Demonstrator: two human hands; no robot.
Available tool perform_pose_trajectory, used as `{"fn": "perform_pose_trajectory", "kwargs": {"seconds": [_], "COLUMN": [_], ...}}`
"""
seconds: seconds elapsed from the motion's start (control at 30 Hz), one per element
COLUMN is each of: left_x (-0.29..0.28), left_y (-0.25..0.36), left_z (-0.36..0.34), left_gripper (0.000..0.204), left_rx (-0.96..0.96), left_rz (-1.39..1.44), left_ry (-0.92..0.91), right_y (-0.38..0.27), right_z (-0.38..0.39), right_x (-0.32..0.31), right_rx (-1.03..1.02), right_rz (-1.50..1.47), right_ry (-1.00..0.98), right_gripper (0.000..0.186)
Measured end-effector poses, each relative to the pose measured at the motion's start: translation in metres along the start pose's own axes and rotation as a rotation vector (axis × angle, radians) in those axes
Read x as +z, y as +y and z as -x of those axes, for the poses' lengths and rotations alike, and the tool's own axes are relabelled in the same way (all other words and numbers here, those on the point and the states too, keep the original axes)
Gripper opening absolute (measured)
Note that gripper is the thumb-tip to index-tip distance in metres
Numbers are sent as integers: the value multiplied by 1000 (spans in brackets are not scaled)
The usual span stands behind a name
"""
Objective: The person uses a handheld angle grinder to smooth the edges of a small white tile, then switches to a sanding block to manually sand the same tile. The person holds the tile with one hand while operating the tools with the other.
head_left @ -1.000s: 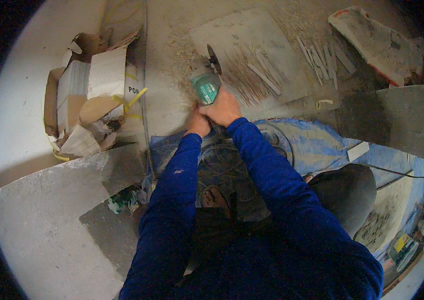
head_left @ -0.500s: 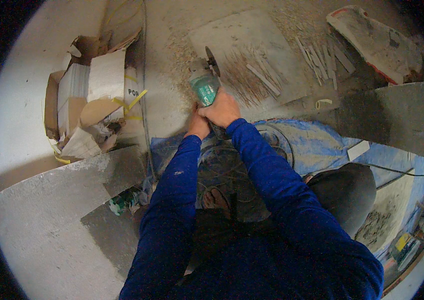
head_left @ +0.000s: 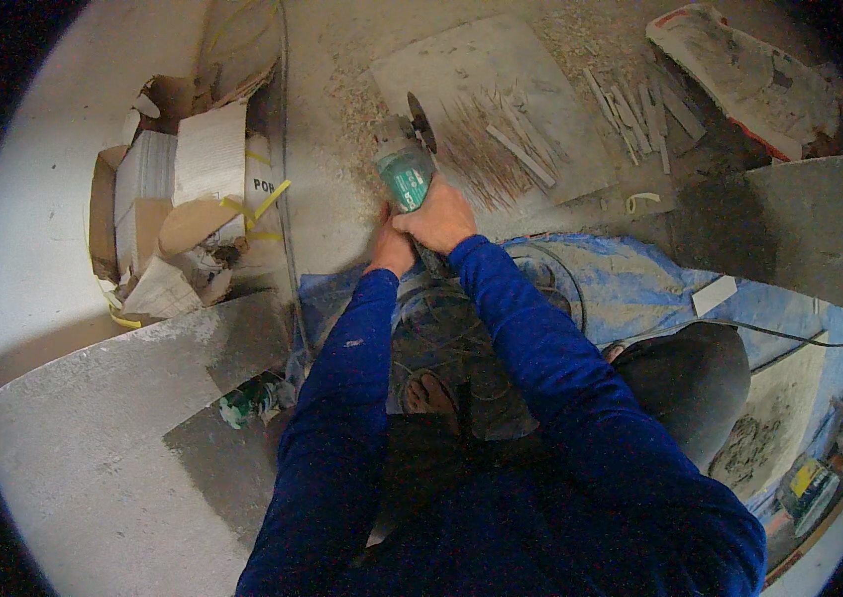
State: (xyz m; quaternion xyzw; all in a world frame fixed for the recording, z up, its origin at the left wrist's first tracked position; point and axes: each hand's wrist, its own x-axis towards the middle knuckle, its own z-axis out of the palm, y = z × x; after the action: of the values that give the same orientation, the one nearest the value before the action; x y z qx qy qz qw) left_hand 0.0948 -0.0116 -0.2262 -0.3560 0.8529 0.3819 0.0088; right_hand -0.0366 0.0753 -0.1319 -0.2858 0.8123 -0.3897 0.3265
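Note:
Both my hands grip a green angle grinder with a dark cutting disc at its far end. My right hand wraps the body from the right, fingers closed over it. Closed at the rear left of the tool, my left hand sits lower, partly hidden by the right. The disc stands on edge near the left side of a dusty flat board. On that board lie thin strips, among them a pale longer strip.
A torn cardboard box with stacked tiles stands at the left. More cut strips and a dirty, red-edged tray lie at the far right. A blue tarp spreads before my legs. A cable runs along the floor by the box.
Hardly anything differs. The whole view has shifted very slightly, while both hands stay closed on the angle grinder in the same place.

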Motion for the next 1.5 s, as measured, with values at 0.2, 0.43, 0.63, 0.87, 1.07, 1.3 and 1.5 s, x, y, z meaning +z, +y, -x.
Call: {"fn": "perform_pose_trajectory", "kwargs": {"seconds": [0.2,0.43,0.63,0.87,1.07,1.3,1.5], "left_x": [-1,-5,-6,8,19,15,15], "left_y": [2,17,9,-19,-42,-35,-29], "left_z": [-2,8,3,-5,-15,-13,-13], "left_gripper": [48,46,44,44,46,47,49], "left_rx": [21,-121,22,56,90,49,59], "left_rz": [-38,-23,-94,-71,30,27,257], "left_ry": [-62,-45,-41,-75,-30,-34,1], "right_y": [3,4,0,-2,1,3,1], "right_z": [-1,-3,-2,0,0,1,3], "right_x": [3,5,1,-3,-1,1,-2], "right_rx": [-26,-29,-13,12,2,-2,-3], "right_rz": [37,40,43,46,38,56,23], "right_ry": [14,9,-11,-17,-20,-20,-26], "right_gripper": [85,84,85,83,85,87,87]}}
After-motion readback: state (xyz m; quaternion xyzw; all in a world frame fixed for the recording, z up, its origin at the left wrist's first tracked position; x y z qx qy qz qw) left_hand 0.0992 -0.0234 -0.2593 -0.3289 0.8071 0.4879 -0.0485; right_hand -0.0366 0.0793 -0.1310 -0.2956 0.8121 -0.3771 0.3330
